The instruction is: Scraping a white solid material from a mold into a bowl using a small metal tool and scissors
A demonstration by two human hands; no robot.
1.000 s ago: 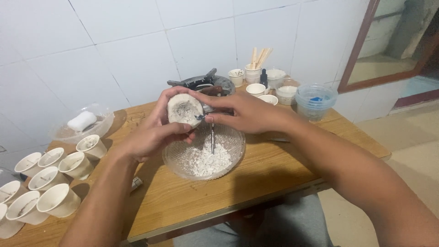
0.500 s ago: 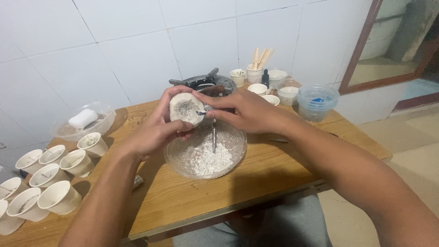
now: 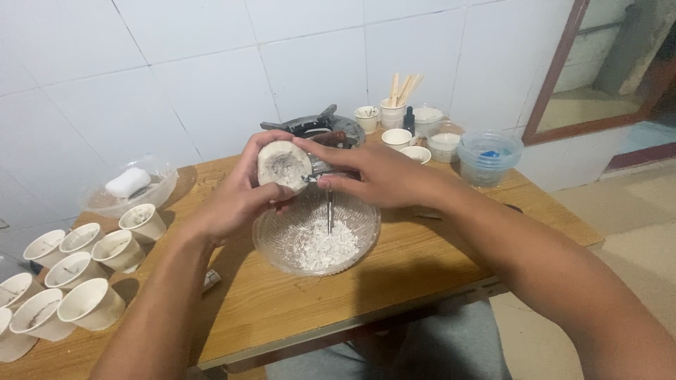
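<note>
White flakes fill a clear glass bowl (image 3: 317, 236) on the wooden worktop (image 3: 422, 260). Just above it, the left hand (image 3: 236, 193) has its fingers clenched round a pale cup (image 3: 284, 165) tipped on its side — mouth toward the camera. The right hand (image 3: 373, 176) grasps a thin metal tool (image 3: 329, 207) hanging down over the bowl. Paper cups (image 3: 70, 267) cluster at the worktop's left end; a blue-tinted tub (image 3: 489, 158) stands right.
</note>
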